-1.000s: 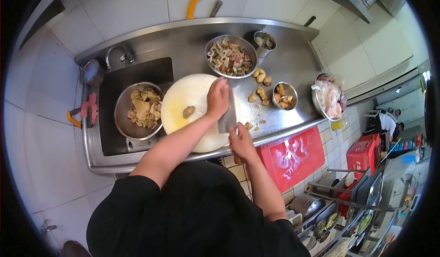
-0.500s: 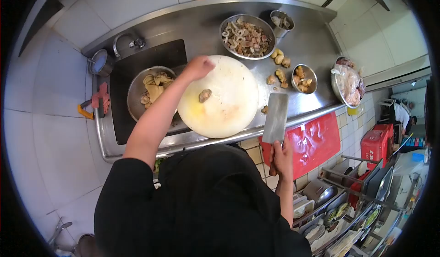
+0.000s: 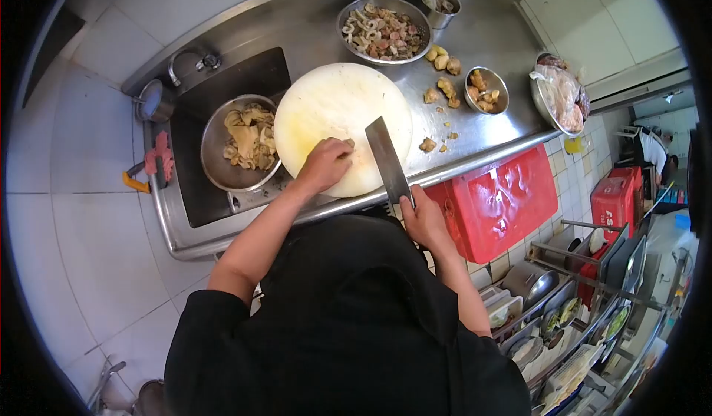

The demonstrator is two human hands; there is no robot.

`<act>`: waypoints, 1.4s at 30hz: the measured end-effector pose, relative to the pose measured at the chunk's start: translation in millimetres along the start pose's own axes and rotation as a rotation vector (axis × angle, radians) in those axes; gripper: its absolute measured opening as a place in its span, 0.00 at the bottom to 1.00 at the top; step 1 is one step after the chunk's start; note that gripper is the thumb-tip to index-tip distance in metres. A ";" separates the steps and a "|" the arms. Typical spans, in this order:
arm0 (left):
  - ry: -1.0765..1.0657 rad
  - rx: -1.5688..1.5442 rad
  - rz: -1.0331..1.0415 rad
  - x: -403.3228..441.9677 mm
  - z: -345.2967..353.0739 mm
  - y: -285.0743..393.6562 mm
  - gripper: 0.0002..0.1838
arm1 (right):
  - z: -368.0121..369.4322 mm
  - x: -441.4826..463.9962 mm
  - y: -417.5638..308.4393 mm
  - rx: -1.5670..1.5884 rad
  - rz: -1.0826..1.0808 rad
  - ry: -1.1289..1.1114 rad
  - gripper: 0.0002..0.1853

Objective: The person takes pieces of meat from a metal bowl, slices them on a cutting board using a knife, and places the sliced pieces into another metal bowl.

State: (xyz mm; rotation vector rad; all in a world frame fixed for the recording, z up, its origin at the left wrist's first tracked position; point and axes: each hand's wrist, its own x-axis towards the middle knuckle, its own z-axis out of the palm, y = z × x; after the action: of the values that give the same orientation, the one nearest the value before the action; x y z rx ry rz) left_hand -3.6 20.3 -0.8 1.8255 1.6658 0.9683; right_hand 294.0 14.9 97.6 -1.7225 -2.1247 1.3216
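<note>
On the round white cutting board (image 3: 337, 93), my left hand (image 3: 325, 165) is closed on a small brownish piece of food (image 3: 348, 144), mostly covered by the fingers. My right hand (image 3: 423, 214) grips the handle of a cleaver (image 3: 387, 156), its broad blade over the board's right part. To the left, a metal bowl of pale sliced food (image 3: 248, 138) stands in the sink. Behind the board sits a bowl of mixed cut food (image 3: 384, 32). Knobbly ginger-like pieces (image 3: 446, 87) lie right of the board, beside a small bowl (image 3: 487, 91) of similar pieces.
A metal cup (image 3: 439, 7) stands at the back. At the counter's right end is a bowl with a plastic bag (image 3: 560, 96). Below the counter edge lies a red lid (image 3: 500, 205). A rack with pans (image 3: 530, 282) stands lower right; a person (image 3: 654, 149) is far right.
My left hand has come down from the board's upper left onto the brownish piece. The cleaver has moved left from beyond the board's right edge to over it. The view has shifted.
</note>
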 end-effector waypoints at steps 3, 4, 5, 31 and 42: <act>0.134 0.204 -0.134 -0.6 -9.5 4.7 0.16 | 7.2 -2.5 7.4 -0.112 -0.059 0.046 0.17; 0.133 0.205 -0.133 0.5 -8.9 0.2 0.16 | 10.2 -2.3 11.2 -0.111 -0.059 0.048 0.17; 0.030 0.074 -0.200 2.8 -7.3 -6.7 0.18 | 13.4 -1.2 15.4 -0.128 -0.081 0.051 0.16; -0.115 0.120 -0.009 3.7 15.1 20.8 0.14 | -5.7 -6.3 -14.3 -0.493 -0.225 -0.097 0.10; -0.081 0.037 -0.109 1.9 9.1 23.2 0.13 | 15.2 36.7 -20.5 -0.411 -0.257 -0.008 0.08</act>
State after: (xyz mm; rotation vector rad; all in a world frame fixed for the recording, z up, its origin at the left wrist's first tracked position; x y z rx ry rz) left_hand 18.2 19.8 11.2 1.7540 1.7246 0.8125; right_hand 257.1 37.6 86.5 -1.4878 -2.6556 0.8723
